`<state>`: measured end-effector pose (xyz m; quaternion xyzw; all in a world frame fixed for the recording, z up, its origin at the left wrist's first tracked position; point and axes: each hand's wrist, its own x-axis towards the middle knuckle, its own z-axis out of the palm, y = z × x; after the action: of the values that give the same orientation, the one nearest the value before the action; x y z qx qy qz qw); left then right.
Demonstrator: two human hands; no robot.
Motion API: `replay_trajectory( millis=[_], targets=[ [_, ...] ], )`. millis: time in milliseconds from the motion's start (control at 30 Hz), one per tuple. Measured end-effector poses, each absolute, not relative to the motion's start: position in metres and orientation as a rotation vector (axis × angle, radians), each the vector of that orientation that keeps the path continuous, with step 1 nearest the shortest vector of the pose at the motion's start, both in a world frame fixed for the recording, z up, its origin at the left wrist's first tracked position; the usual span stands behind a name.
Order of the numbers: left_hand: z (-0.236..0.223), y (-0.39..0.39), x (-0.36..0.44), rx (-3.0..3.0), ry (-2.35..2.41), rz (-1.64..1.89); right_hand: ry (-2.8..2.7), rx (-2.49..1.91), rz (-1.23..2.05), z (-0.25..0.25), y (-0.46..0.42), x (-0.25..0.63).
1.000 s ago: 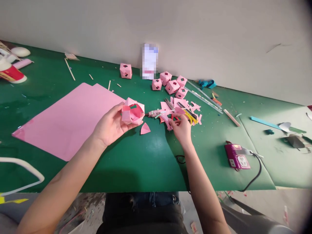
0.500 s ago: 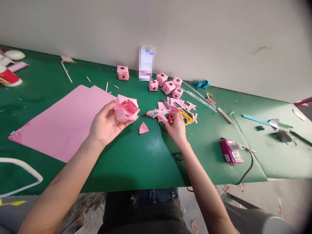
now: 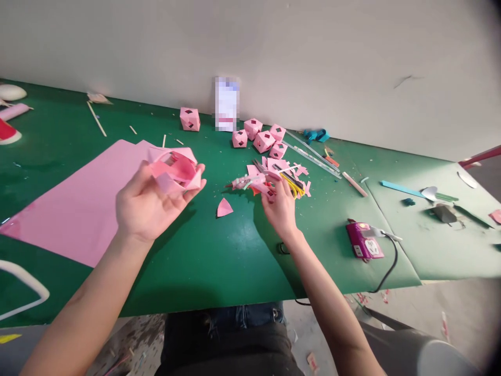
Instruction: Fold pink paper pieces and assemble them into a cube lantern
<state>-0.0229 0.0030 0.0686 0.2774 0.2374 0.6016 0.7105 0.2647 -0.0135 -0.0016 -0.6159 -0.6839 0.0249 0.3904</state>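
My left hand (image 3: 146,206) holds a half-folded pink paper ball (image 3: 175,169) above the large pink paper sheet (image 3: 74,203), fingers curled round it. My right hand (image 3: 278,208) reaches into a heap of pink paper scraps (image 3: 270,175) where a glue gun (image 3: 246,183) and yellow-handled scissors (image 3: 294,185) lie; its fingertips are buried in the heap, so what they touch is unclear. A small pink paper wedge (image 3: 224,208) lies on the green table between my hands.
Several finished pink paper cubes (image 3: 258,138) and one apart (image 3: 190,118) stand near the wall. A clear ruler (image 3: 313,154), a pink power strip with a black cord (image 3: 362,241), wooden sticks (image 3: 96,118) and craft bits at right lie on the green table (image 3: 219,256).
My left hand has carried the pink paper ball leftward and towards me, tilting it. My right hand stays at the scrap heap. The camera has panned slightly.
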Motion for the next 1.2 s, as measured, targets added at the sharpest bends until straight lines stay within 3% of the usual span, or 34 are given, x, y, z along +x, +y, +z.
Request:
replay_trajectory(
  millis=[200, 433, 633, 733, 867, 1200],
  targets=[
    [0.063, 0.001, -0.021, 0.635, 0.565, 1.306, -1.388, -1.683, -0.288, 0.035, -0.003, 0.338],
    [0.047, -0.008, -0.004, 0.767, 0.650, 1.074, -1.234, -2.028, -0.192, -0.006, 0.021, 0.394],
    [0.039, -0.014, 0.000, 0.878, 0.686, 0.999, -1.239, -1.853, -0.285, 0.025, -0.004, 0.347],
    [0.036, -0.014, 0.003, 0.849, 0.713, 0.986, -1.422, -1.710, -0.053, 0.034, -0.022, 0.303],
    [0.037, -0.015, 0.004, 0.849, 0.723, 0.998, -1.766, -1.597, 0.309, 0.011, -0.033, 0.265],
    [0.033, -0.020, 0.010, 0.973, 0.827, 1.057, -1.793, -1.555, 0.252, -0.027, -0.030, 0.258]
  ],
)
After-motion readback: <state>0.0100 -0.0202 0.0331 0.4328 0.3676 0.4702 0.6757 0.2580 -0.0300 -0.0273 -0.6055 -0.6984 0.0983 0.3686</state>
